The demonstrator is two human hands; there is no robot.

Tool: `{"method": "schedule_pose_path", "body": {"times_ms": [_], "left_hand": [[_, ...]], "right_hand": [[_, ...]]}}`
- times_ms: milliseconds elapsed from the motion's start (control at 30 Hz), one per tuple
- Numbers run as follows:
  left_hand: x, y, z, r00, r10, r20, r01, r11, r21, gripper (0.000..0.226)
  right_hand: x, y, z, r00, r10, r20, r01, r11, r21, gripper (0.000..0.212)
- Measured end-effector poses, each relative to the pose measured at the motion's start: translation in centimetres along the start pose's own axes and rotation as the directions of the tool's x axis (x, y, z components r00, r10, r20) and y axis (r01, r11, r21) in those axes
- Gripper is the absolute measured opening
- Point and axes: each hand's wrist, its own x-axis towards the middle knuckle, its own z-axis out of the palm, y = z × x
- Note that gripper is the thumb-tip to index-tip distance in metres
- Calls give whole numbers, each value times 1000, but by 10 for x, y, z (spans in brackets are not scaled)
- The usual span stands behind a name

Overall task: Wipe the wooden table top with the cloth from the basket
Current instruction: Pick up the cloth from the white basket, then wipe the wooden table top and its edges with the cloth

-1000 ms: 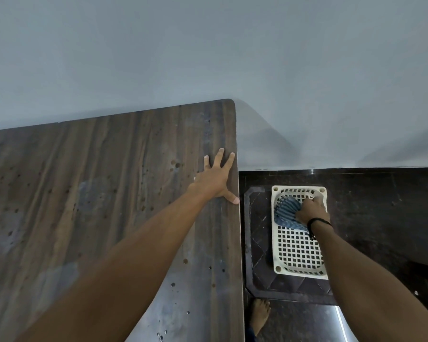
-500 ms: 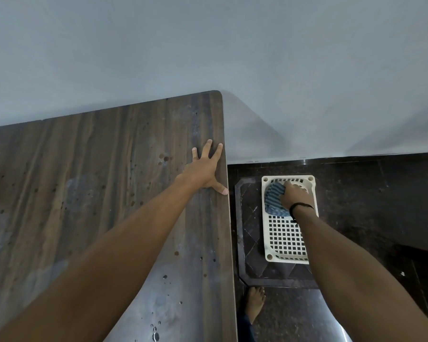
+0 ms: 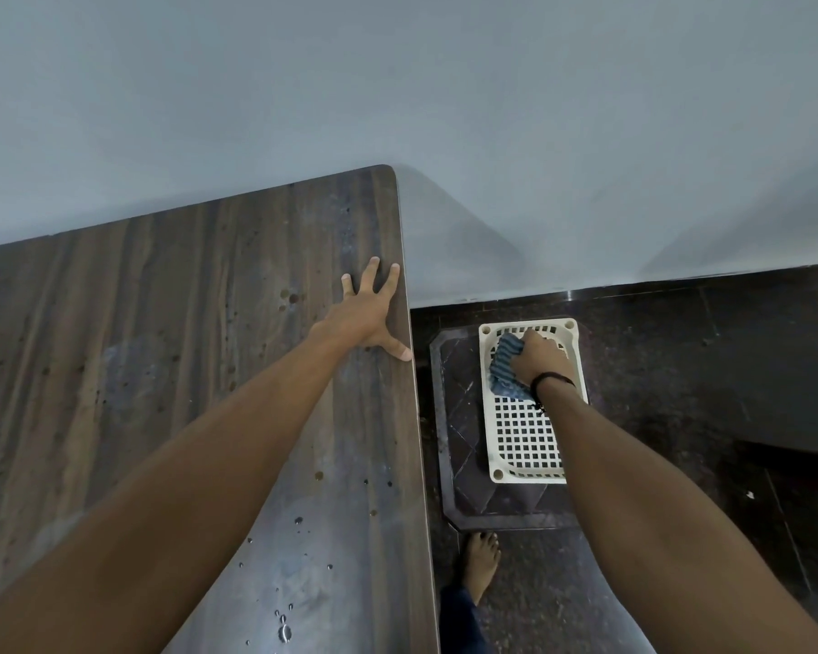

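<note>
Left grip: released. Palm flat on the counter, fingers spread toward 12 o'clock, thumb out toward 4 o'clock at the counter's right edge. It sits near the far right corner of the top and holds nothing.

Right grip: clenched round the cloth, fingers curled over it, knuckles up. Black wristband on that wrist.

Cloth: blue, ribbed, bunched. It pokes out of the grip toward 9 o'clock, and a bit hangs toward 6 o'clock. It's at the 12 o'clock end of the basket, inside the rim outline in this view. Can't tell whether it's clear of the basket bottom or touching it.

Basket: cream plastic, rectangular, grid bottom, long axis 12–6 o'clock. It's down at floor level, at 3 o'clock of the left grip, just beside the counter's right edge. It rests on a dark rectangular mat, which lies on the dark speckled floor.

Counter: dark wood-grain top, fills the frame from 7 to 10 o'clock. Dark specks all over it, water droplets at 6 o'clock, pale smeared patches at 9 o'clock.

Bare foot on the floor at 6 o'clock of the basket, just past the mat's near edge. Grey-blue wall across 12 o'clock.
</note>
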Motion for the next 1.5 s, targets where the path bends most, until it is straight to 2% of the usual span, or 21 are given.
{"method": "schedule_pose_path", "body": {"times_ms": [100, 200, 367, 467, 567, 633, 700, 733, 767, 800, 867, 933, 967, 1000, 1033, 1100, 1167, 1233, 1333, 1400, 1500], "left_hand": [[0, 0, 0, 1000, 2, -6, -2, 1000, -2, 147], [-2, 0, 0, 1000, -2, -7, 2, 1000, -8, 147], [-4, -1, 0, 999, 13, -30, -13, 1000, -1, 148], [-5, -3, 1, 999, 22, -43, -22, 1000, 1, 146], [-6, -9, 0, 998, 50, -49, -50, 999, -3, 139], [-9, -20, -7, 994, 45, -96, -51, 997, -61, 134], [-14, -40, -17, 986, -13, -165, -5, 994, -111, 132], [-17, -52, -21, 980, -50, -191, 27, 992, -123, 132], [-20, -65, -24, 974, -87, -210, 60, 989, -132, 131], [-22, -78, -27, 968, -120, -219, 91, 986, -140, 131], [-26, -104, -29, 965, -165, -203, 136, 979, -149, 129], [-29, -125, -29, 965, -192, -177, 167, 975, -149, 125], [-29, -135, -28, 965, -199, -173, 173, 973, -155, 121], [-29, -143, -25, 964, -200, -173, 172, 971, -165, 116], [-28, -149, -23, 965, -197, -172, 166, 970, -176, 112], [-26, -162, -17, 971, -186, -153, 157, 971, -181, 110], [-24, -174, -14, 978, -175, -113, 153, 971, -181, 117], [-20, -183, -15, 984, -152, -89, 133, 973, -186, 124], [-16, -193, -20, 988, -113, -110, 89, 976, -199, 126], [-13, -202, -23, 985, -101, -139, 71, 976, -207, 123], [-7, -215, -26, 985, -86, -152, 49, 971, -233, 122]], "right_hand": [[-6, -2, -2, 999, 38, -28, -35, 996, 77, 23], [-12, -7, -6, 989, 134, -61, -116, 966, 232, 20], [-32, -30, -22, 944, 262, -200, -176, 914, 365, 23], [-47, -61, -43, 888, 300, -347, -127, 888, 442, 21], [-64, -100, -72, 820, 296, -491, 34, 829, 558, 16], [-78, -129, -92, 811, 301, -502, 179, 690, 702, 16], [-88, -156, -100, 872, 267, -411, 281, 414, 866, 16], [-91, -169, -99, 918, 226, -326, 268, 254, 929, 18], [-91, -179, -92, 952, 174, -250, 226, 147, 963, 21], [-91, -188, -83, 970, 126, -207, 192, 126, 973, 23], [-88, -200, -58, 980, 48, -193, 172, 290, 942, 26], [-90, -205, -30, 969, -31, -243, 214, 592, 777, 29], [-90, -204, -15, 946, -76, -316, 262, 755, 602, 33], [-91, -202, -2, 909, -126, -396, 291, 874, 389, 40], [-92, -200, 7, 867, -161, -471, 286, 935, 207, 49], [-89, -201, 19, 783, -214, -583, 268, 963, 7, 59], [-87, -205, 26, 762, -302, -573, 310, 947, -87, 55], [-84, -209, 37, 779, -383, -497, 354, 922, -155, 47], [-76, -215, 48, 808, -449, -381, 407, 893, -190, 47], [-67, -219, 44, 810, -427, -401, 403, 903, -147, 48], [-55, -228, 39, 861, -322, -393, 306, 946, -104, 50]]}}
